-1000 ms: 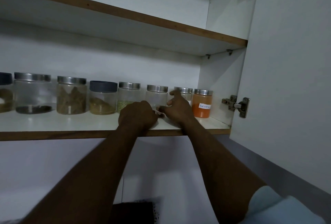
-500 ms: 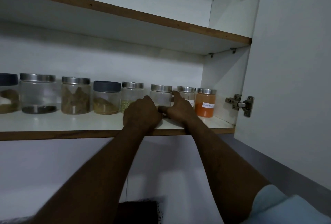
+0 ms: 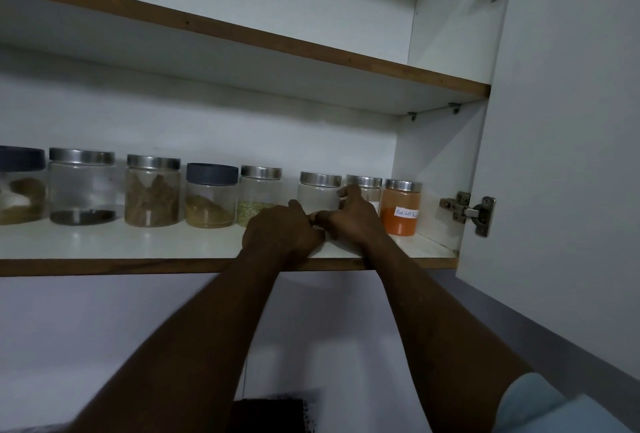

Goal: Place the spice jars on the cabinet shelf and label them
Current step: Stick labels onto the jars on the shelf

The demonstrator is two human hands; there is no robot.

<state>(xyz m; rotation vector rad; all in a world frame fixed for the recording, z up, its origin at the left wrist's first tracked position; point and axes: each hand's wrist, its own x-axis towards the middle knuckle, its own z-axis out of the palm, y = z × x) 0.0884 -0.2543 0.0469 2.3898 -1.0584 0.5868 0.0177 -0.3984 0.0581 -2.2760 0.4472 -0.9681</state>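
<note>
Both hands are raised to the front edge of the cabinet shelf (image 3: 138, 242), where the jars are lined up in a row running left to right. Largest in the scene is the open cabinet door (image 3: 561, 155) at the right, well apart from the work. On the shelf, the orange jar (image 3: 400, 209) at the right end is seen upright with a handwritten label (image 3: 407, 214) turned outward. Beside it stands a second small jar (image 3: 367, 190), partly hidden, on which a patch of white is glimpsed. Next to the left stands the clear jar (image 3: 318, 192), upright, long axis vertical, its bare front turned toward the person.

The right hand (image 3: 349, 218) is judged the nearer: it lies just in front of and slightly right of that jar, its forefinger raised against the glass near the lid. The left hand (image 3: 282, 230) is curled loosely, just below and left of the jar, its fingertips met with those of the right. Something small seems to be pinched between them; whether it is a label cannot be told. The coming move is judged to be a short push forward and upward onto the jar's front.
</note>
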